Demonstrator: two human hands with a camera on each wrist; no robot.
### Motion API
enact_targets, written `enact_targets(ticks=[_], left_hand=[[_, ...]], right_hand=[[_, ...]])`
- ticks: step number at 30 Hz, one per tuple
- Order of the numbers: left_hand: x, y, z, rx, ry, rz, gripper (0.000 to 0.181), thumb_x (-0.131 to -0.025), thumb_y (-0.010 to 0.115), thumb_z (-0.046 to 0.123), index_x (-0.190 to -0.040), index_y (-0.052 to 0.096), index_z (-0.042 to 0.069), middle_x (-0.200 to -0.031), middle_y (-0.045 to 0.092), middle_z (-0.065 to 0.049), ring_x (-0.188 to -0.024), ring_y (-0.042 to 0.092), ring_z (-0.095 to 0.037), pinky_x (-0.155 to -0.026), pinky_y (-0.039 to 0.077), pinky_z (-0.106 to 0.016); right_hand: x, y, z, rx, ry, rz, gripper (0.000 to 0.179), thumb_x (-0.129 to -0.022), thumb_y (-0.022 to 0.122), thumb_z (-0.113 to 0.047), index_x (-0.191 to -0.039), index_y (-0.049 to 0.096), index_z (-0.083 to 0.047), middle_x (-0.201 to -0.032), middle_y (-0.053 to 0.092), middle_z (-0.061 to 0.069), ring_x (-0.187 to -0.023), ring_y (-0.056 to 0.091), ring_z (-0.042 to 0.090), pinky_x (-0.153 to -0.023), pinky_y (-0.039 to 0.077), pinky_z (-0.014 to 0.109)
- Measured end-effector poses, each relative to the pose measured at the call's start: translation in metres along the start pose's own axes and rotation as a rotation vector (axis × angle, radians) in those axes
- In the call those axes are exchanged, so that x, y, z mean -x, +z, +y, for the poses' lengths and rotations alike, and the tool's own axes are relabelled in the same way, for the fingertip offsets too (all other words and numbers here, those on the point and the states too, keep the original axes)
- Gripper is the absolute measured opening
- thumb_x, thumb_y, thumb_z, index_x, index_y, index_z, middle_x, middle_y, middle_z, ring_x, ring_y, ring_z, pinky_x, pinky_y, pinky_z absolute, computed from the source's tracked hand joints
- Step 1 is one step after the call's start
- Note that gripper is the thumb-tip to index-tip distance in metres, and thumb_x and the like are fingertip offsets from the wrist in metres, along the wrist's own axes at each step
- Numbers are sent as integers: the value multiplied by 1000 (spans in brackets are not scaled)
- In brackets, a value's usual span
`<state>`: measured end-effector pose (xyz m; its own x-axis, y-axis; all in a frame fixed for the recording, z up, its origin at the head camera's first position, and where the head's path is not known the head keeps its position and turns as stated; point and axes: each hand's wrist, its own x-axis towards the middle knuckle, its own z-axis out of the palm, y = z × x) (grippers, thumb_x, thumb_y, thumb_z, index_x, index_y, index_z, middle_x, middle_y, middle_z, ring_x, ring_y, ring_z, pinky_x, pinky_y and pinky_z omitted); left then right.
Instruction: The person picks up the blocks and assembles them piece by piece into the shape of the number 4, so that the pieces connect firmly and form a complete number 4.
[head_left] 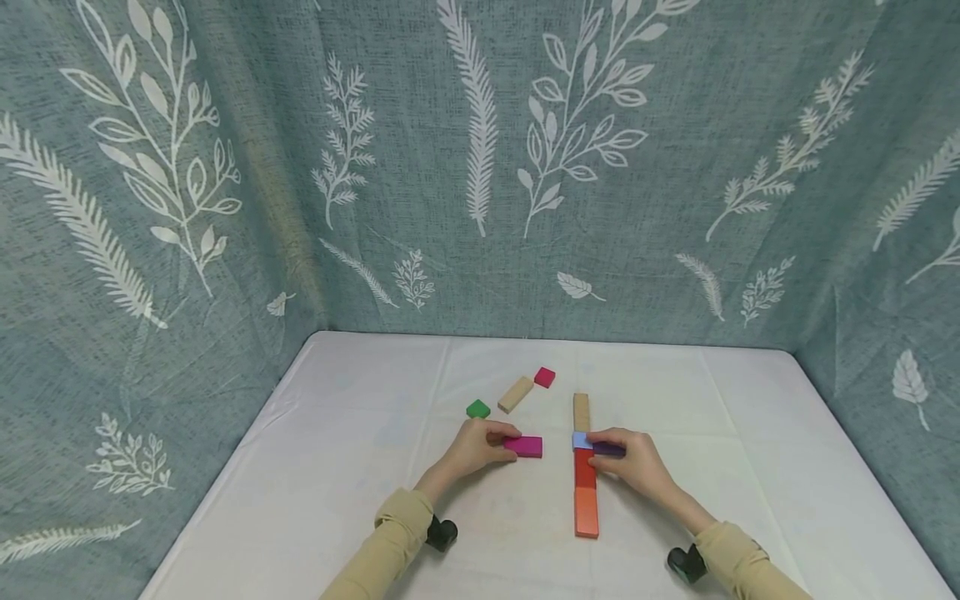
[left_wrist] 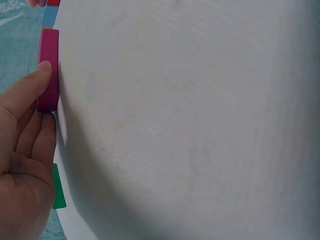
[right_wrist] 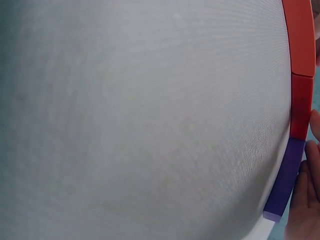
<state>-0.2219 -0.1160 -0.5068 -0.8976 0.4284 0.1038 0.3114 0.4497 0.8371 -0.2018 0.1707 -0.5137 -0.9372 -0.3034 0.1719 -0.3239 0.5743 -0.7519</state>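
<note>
My left hand [head_left: 474, 445] pinches a magenta block [head_left: 529, 447] between thumb and fingers, low over the white cloth and left of a column of blocks. My right hand [head_left: 636, 460] holds a dark purple block [head_left: 611, 450], which lies sideways against the column's right side, partly hidden by the fingers. From far to near, the column has a plain wooden block [head_left: 581, 412], a light blue block [head_left: 580, 442], a red block [head_left: 585, 470] and an orange block [head_left: 587, 513]. In the right wrist view, the purple block [right_wrist: 285, 177] meets the red block [right_wrist: 301, 106].
Beyond my left hand lie a green block [head_left: 477, 408], a loose wooden block [head_left: 516, 394] and a small crimson block [head_left: 545, 377]. A white cloth covers the table [head_left: 315, 467]. A leaf-patterned blue-green curtain [head_left: 420, 167] hangs around its back and sides.
</note>
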Motion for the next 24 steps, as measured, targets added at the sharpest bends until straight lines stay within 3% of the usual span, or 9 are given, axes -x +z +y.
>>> enact_targets(ticks=[9, 24], left_hand=[[-1, -1, 1, -39, 39, 24, 27, -74, 78, 3, -101, 72, -1, -103, 72, -14, -99, 68, -26, -87, 55, -31], [-10, -12, 12, 24, -30, 25, 28, -77, 77, 5, -104, 73, 3, -107, 71, -11, -106, 66, -24, -93, 53, -30]], right_hand=[[0, 0, 0, 4, 5, 1, 34, -77, 77, -12, -110, 70, -6, -110, 70, 9, -107, 64, 29, -92, 52, 42], [0, 1, -2, -2, 20, -2, 34, -77, 77, -10, -110, 70, -6, -111, 70, 11, -109, 63, 31, -92, 52, 43]])
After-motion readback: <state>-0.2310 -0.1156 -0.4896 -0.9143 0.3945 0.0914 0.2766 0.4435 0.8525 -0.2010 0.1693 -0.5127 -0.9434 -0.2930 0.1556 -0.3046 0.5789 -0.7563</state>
